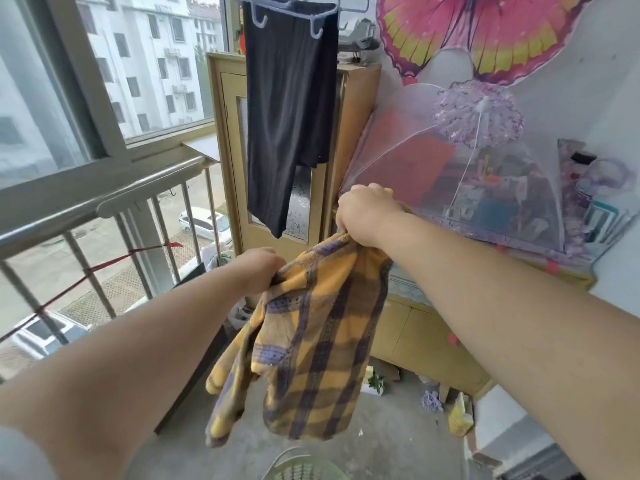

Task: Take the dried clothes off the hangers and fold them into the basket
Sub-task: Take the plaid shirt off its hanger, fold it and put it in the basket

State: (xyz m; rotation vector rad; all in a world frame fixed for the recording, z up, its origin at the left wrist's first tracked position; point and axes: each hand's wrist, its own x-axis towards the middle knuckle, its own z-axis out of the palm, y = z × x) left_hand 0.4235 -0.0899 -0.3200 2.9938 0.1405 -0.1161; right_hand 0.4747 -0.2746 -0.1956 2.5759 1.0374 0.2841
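above the green basket [304,469] we grip the yellow plaid shirt [311,341], left hand [263,268] and right hand [363,213] fisted on its top edge, and should spread it flat before folding.

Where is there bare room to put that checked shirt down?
Bare floor between the basket and the low cabinet. Crowded: cabinet top under the mesh cover, and clutter at the cabinet's foot.

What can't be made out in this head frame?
Basket: head view, cut off by the bottom edge; contents unseen.
Hanger carrying the dark trousers: head view, its hook cut off by the top edge.
Left hand and right hand: head view, fingers buried in the plaid shirt, so each grip is unclear.
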